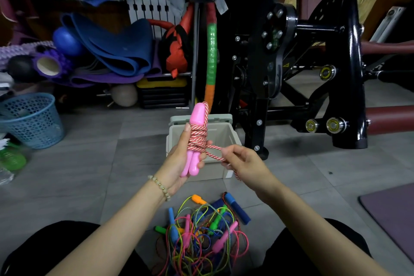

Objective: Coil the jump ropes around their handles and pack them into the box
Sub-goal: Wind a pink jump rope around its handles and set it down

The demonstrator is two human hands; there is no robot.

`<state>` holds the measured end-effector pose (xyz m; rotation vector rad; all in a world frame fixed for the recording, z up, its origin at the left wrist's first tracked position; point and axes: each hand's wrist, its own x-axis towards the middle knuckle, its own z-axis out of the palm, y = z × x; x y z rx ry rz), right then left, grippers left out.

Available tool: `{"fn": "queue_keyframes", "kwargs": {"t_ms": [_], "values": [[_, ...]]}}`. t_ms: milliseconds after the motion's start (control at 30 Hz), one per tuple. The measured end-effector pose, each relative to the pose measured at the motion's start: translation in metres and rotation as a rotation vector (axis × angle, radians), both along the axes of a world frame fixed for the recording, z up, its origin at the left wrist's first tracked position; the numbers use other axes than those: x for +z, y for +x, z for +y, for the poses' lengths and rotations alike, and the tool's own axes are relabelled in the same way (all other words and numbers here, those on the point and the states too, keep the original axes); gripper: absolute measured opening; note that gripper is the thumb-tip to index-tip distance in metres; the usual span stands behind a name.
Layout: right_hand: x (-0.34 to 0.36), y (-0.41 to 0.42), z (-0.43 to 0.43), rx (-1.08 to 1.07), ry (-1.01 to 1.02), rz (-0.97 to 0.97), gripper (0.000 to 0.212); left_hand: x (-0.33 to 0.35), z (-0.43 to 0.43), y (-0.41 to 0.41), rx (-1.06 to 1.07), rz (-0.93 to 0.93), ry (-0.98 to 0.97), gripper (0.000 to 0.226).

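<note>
So here we've got the pair of pink handles (196, 119) upright in our left hand (177, 163), side by side, thumb up along the left edge and the fingers curled round the lower half from behind. The red-and-white striped rope (197, 139) is wound in a thick band around the middle of the handles, just above where we're gripping. Its loose tail runs off to the right and down into our right hand (244, 161), which pinches it between thumb and fingertips with the strand pulled fairly straight; a short bit of the end dangles below that hand. There's a beaded bracelet (160, 187) on the left wrist. The beige box (215, 170) sits on the grey tiled floor right behind the hands, open, with its lid tipped back, and the bundle is held up in front of it, not inside. Down between our knees is the tangled pile of jump ropes (201, 237), thin cords in pink, yellow, green and blue, with an orange handle (198, 199) and a fat blue handle (237, 208) poking out at the far edge. Off to the left there's a blue mesh basket (33, 119) and rolled blue mats (116, 45), a black gym machine (313, 63) on the right, and a purple mat (392, 215) at the right edge.
</note>
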<state>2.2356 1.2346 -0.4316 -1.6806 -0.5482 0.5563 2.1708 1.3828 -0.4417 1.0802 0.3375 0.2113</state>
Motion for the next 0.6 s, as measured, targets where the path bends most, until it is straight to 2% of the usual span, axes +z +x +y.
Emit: {"fn": "queue_keyframes", "kwargs": {"t_ms": [133,167,267,367,433,500,600], "values": [[0.008,0.011,-0.001,-0.071,0.21,0.345,0.025,-0.004,0.002,0.007,0.06,-0.039,-0.041,0.056],[0.012,0.013,-0.003,-0.082,0.254,0.38,0.026,-0.005,0.004,0.007,0.076,-0.051,-0.067,0.053],[0.02,0.012,-0.007,-0.069,0.24,0.258,0.027,-0.004,0.004,0.003,0.084,-0.013,-0.03,0.055],[0.032,0.006,-0.001,-0.006,0.27,0.095,0.022,-0.003,-0.01,-0.001,0.096,0.079,0.232,0.054],[0.04,0.0,0.007,0.016,0.31,0.011,0.022,-0.002,-0.018,0.001,0.134,0.104,0.345,0.062],[0.046,-0.003,0.012,0.005,0.351,-0.057,0.026,0.003,-0.021,0.001,0.14,0.144,0.384,0.063],[0.053,-0.003,0.013,0.011,0.366,-0.122,0.018,0.011,-0.017,0.001,0.149,0.198,0.336,0.067]]}}
